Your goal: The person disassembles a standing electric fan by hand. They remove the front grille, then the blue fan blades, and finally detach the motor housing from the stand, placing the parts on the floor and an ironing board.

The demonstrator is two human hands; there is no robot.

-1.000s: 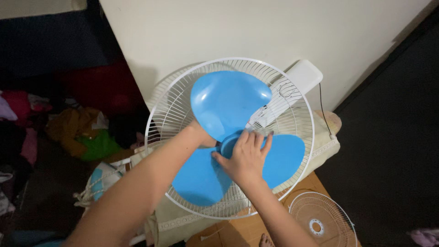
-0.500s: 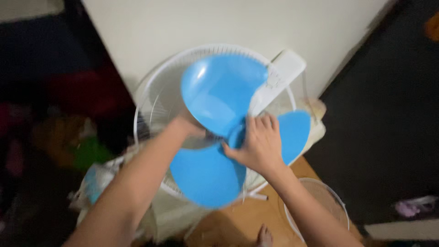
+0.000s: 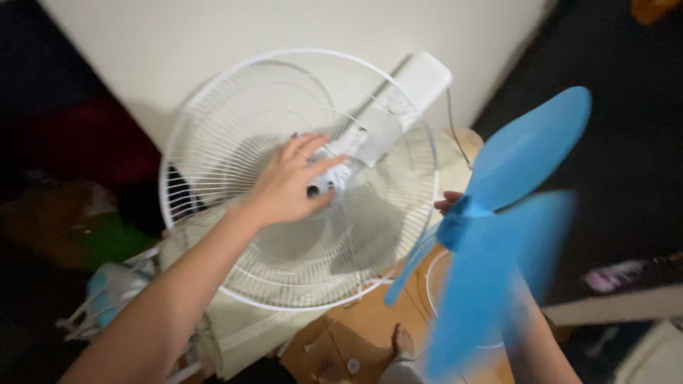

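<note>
Left hand [image 3: 288, 186]: fingers curled on white motor hub [image 3: 334, 174] at centre of white wire fan guard [image 3: 213, 128]. Right hand [image 3: 449, 203]: mostly hidden, closed around hub of blue fan blade [image 3: 498, 242], held clear at guard's 4 o'clock. Surroundings: cream wall [image 3: 213, 35] at 12 o'clock; wooden floor [image 3: 356, 334] at 6; dim clutter at 9.
</note>
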